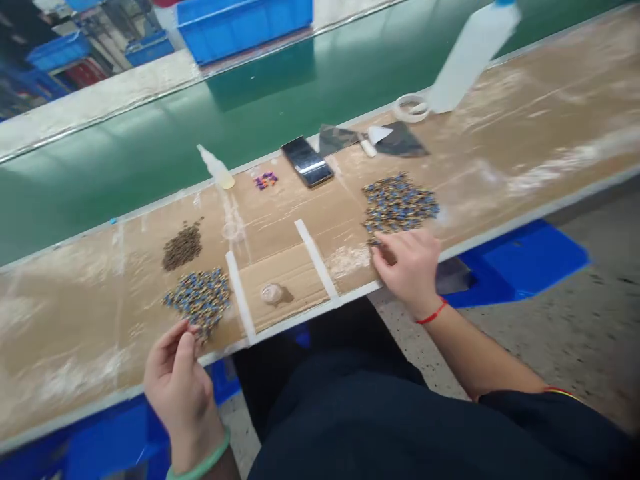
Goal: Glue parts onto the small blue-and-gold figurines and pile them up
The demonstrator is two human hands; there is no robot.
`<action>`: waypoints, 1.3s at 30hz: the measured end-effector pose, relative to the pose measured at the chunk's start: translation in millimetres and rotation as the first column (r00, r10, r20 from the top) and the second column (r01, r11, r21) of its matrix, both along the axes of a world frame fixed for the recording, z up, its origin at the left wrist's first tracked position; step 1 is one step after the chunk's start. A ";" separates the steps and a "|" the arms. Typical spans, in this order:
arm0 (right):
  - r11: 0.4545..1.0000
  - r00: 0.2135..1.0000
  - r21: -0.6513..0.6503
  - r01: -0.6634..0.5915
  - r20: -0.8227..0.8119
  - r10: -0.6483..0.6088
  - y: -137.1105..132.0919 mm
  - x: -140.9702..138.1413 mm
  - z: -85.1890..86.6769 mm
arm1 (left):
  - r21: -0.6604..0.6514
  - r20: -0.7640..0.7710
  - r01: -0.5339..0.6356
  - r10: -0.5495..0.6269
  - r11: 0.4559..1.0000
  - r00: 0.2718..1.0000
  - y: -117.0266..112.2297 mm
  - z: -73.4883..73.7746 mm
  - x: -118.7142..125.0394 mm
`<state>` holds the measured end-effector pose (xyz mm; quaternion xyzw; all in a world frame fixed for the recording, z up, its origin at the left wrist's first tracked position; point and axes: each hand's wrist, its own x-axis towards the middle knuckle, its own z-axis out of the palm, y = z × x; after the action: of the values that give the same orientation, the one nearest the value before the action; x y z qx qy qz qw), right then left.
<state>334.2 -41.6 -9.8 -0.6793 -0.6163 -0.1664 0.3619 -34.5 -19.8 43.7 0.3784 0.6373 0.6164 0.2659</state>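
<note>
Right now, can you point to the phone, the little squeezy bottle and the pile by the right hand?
phone [307, 161], head view, middle of its dark screen
squeezy bottle [216, 168], head view, its clear body
blue pile [399, 202], head view, centre of the heap

Speckled floor [575, 333] — green conveyor belt [150, 160]

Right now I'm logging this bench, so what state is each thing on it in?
left hand: fingers pinched, at the edge of the near-left pile
right hand: flat on the bench, fingertips at the right pile
near-left pile of blue parts: loose heap
right pile of blue parts: spread flat
dark pile: small heap
phone: lying flat, screen dark
small dropper bottle: lying on its side
big white bottle: standing upright
</note>
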 end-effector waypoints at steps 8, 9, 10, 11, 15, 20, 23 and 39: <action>0.933 0.955 0.235 -0.272 -0.052 0.291 10.9 -21.6 -8.4 | -0.245 -0.510 0.094 -0.210 0.965 0.834 -17.5 -8.4 -56.4; 0.920 0.955 0.272 -0.282 -0.009 0.296 13.9 -25.0 -8.4 | -0.263 -0.529 0.100 -0.230 0.959 0.817 -19.7 -9.9 -58.1; 0.910 0.956 0.300 -0.287 0.033 0.290 16.4 -27.8 -8.1 | -0.276 -0.547 0.102 -0.243 0.956 0.801 -21.8 -11.5 -58.8; 0.904 0.957 0.314 -0.289 0.065 0.283 18.3 -30.0 -7.6 | -0.283 -0.563 0.099 -0.249 0.954 0.788 -23.8 -13.0 -58.8; 0.888 0.951 0.340 -0.310 0.113 0.288 21.8 -30.6 -6.4 | -0.293 -0.617 0.075 -0.248 0.953 0.747 -29.3 -17.6 -55.7; 0.880 0.952 0.366 -0.304 0.139 0.271 23.2 -28.0 -7.9 | -0.305 -0.655 0.066 -0.260 0.950 0.710 -29.0 -19.9 -50.4; 0.871 0.951 0.381 -0.309 0.120 0.285 23.5 -29.8 -7.7 | -0.318 -0.660 0.068 -0.272 0.946 0.701 -29.5 -18.6 -48.0; 0.867 0.888 0.342 -0.363 -0.155 0.433 12.9 -55.3 9.2 | -0.082 -0.277 0.198 -0.213 0.977 0.937 -25.6 2.2 -15.6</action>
<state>279.0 -28.7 -0.5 -0.4874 -0.6654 -0.1018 0.5562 -50.1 -45.5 45.8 0.5202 0.6421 0.5073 0.2444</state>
